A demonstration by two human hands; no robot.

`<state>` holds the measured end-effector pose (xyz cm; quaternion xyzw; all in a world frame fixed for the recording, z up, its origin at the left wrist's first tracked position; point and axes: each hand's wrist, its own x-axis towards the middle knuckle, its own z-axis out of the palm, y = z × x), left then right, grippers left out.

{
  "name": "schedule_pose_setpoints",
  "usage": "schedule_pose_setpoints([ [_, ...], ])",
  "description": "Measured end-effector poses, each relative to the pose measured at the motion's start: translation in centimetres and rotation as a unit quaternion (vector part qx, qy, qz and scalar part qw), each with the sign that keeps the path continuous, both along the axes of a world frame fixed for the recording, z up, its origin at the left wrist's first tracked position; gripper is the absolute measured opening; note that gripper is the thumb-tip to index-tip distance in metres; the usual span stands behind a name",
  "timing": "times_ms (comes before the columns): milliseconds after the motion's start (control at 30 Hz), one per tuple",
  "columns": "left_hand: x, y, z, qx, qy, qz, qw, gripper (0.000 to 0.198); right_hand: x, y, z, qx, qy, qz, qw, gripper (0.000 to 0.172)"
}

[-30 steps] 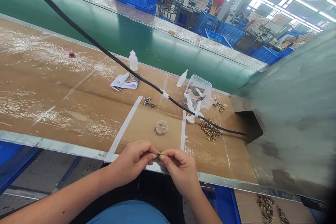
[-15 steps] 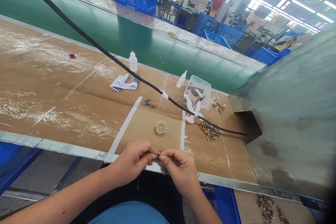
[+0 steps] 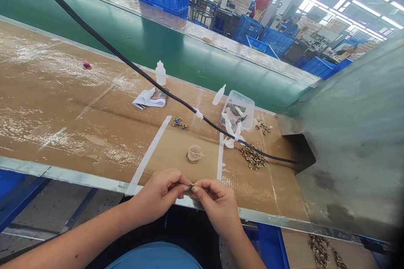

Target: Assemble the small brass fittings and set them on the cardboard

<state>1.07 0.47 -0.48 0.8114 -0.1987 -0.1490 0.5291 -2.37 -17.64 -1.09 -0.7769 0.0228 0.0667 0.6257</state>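
The left hand [image 3: 166, 189] and right hand [image 3: 218, 201] together pinch a tiny dark-blue and gold piece [image 3: 191, 186] at the near edge of the brown cardboard-covered tabletop [image 3: 104, 147]. Beyond them stands a small, round, clear plastic cup [image 3: 195, 158].

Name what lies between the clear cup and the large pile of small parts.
A white tape strip, with brown cardboard either side, in the head view.
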Motion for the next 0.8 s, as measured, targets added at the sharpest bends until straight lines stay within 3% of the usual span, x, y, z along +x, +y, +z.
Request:
schedule_pose_setpoints([
  [800,-0.01,-0.08,0.1,-0.004,0.001,0.001,1.0,0.016,0.06,0.06,0.3,0.019,0.011,-0.003,1.0,0.017],
])
